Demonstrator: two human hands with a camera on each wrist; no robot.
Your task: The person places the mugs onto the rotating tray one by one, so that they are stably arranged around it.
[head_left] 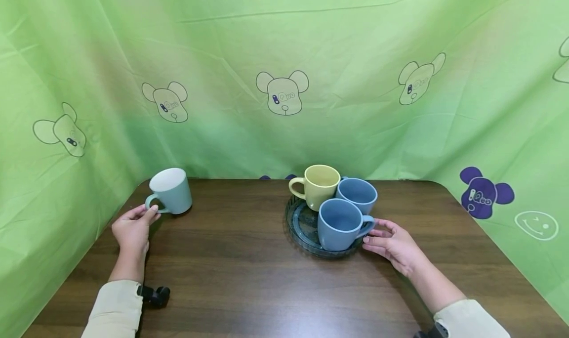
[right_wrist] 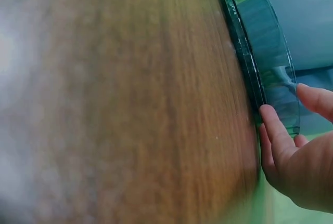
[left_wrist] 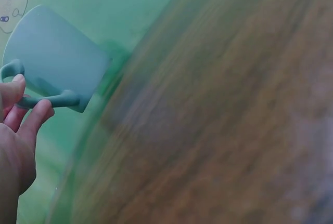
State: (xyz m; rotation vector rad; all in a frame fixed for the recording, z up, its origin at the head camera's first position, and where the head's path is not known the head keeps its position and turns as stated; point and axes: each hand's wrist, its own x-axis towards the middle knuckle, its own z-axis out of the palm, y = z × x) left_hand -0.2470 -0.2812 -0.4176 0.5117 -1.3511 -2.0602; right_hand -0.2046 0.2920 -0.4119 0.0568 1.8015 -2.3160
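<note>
Head view shows no readable brand or label on any mug; the only marks are cartoon bear heads printed on the green cloth backdrop (head_left: 284, 56), one purple bear (head_left: 483, 192) and a smiley at the right, with tiny characters too small to read. A pale green mug (head_left: 171, 190) stands upright near the table's back left corner, mouth up, its handle pointing toward the person; the left hand (head_left: 132, 229) has thumb and fingertips pinched on that handle, seen also from the left wrist with a finger hooked under the loop. On a dark glass tray (head_left: 299, 224) right of centre stand a yellow mug (head_left: 321, 186), handle to the left, a blue mug behind (head_left: 358, 193) and a nearer blue mug (head_left: 340, 223) whose handle points right. The right hand (head_left: 393, 244) lies with fingers loosely extended, fingertips at that handle and the tray's rim, gripping nothing firmly. Bare wooden table (head_left: 231, 269) stretches between mug and tray and toward the near edge.
</note>
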